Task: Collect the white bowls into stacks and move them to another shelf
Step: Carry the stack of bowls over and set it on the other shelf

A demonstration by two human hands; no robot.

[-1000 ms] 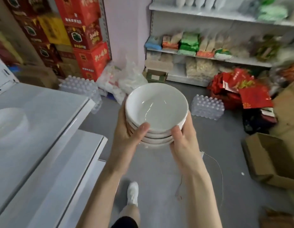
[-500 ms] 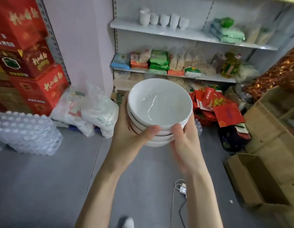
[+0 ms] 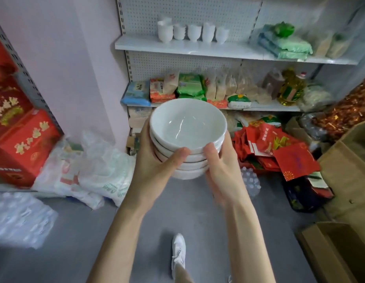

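Note:
I hold a stack of several white bowls (image 3: 187, 127) in front of me at chest height. My left hand (image 3: 155, 160) cups the stack's left side, thumb on the front rim. My right hand (image 3: 222, 168) cups the right side, thumb also on the front. The top bowl is empty and upright. Ahead stands a white pegboard shelf unit; its upper shelf (image 3: 198, 49) carries several small stacks of white cups or bowls (image 3: 192, 32) at its left part.
The middle shelf (image 3: 269, 107) is full of food packets and an oil bottle (image 3: 291, 88). Red boxes (image 3: 20, 139) stand at left with plastic bags (image 3: 91, 172) and shrink-wrapped bottles (image 3: 16, 219) on the grey floor. Red packets (image 3: 279, 148) and cardboard boxes (image 3: 345, 201) crowd the right.
I have turned away from the white counter at left and come closer to the pegboard shelves. The stack stays in both hands. My foot has stepped forward.

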